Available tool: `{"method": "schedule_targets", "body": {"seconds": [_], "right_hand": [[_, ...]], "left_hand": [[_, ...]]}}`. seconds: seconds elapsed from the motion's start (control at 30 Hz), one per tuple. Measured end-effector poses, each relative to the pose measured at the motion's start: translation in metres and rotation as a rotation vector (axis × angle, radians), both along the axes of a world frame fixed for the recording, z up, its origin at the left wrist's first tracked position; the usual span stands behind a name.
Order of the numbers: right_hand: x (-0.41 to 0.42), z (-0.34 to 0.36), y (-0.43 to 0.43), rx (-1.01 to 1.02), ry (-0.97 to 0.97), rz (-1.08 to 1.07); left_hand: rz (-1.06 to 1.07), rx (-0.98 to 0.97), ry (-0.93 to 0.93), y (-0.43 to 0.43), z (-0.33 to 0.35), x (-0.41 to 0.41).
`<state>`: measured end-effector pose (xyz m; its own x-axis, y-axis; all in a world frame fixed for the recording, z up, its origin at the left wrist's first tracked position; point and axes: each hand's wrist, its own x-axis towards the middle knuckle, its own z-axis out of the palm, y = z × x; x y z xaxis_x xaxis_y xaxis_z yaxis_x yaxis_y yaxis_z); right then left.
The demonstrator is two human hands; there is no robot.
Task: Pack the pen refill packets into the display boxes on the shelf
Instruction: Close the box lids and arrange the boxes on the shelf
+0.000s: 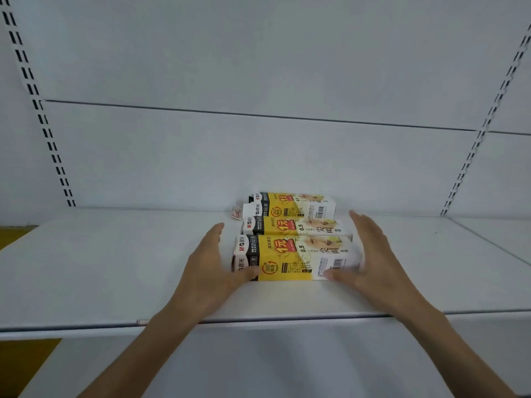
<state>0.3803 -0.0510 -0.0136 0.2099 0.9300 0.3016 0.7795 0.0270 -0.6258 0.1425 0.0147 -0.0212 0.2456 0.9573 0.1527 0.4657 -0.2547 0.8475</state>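
Nearest to the camera is the front edge of a white shelf (115, 268), and two bare forearms reach over it from below.

The left hand (207, 268) stands at the left end of the nearest display box (290, 258). Its fingers are straight and together, and its thumb lies on the front face of the box. The right hand (373, 254) stands at the right end of the same box. Its fingers are also straight, and its thumb touches the front face near the barcode. Both hands are flat against the box and neither is curled around it.

There are three display boxes, all of the same kind. Each one lies on its side with the long axis going left to right. The end with the M&G logo points left and the white end with the barcode points right. Each has a white and black band at the left and a yellow middle with a red "1元" mark and "0.5". The print is turned sideways.

The boxes lie in a row going back, touching or almost touching. Behind the nearest is the middle box (293, 226), and the far box (290, 205) is against the back panel (258, 156).

A small white and red tag (236, 211) lies just beside the left end of the far box.

Two slotted uprights, the left upright (43, 119) and the right upright (485, 130), stand at the sides of the panel.
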Motion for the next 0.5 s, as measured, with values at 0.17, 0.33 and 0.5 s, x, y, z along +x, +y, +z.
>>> {"method": "schedule_targets", "body": {"seconds": [0.17, 0.33, 0.5], "right_hand": [[0.003, 0.001, 0.011, -0.163, 0.524, 0.096], [0.007, 0.000, 0.024, -0.184, 0.554, 0.195], [0.012, -0.002, 0.043, -0.185, 0.651, 0.244]], "left_hand": [[-0.093, -0.151, -0.005, 0.007, 0.011, 0.013], [-0.126, -0.152, -0.140, 0.021, 0.005, 0.026], [-0.061, -0.132, -0.149, 0.031, -0.001, 0.031]]}}
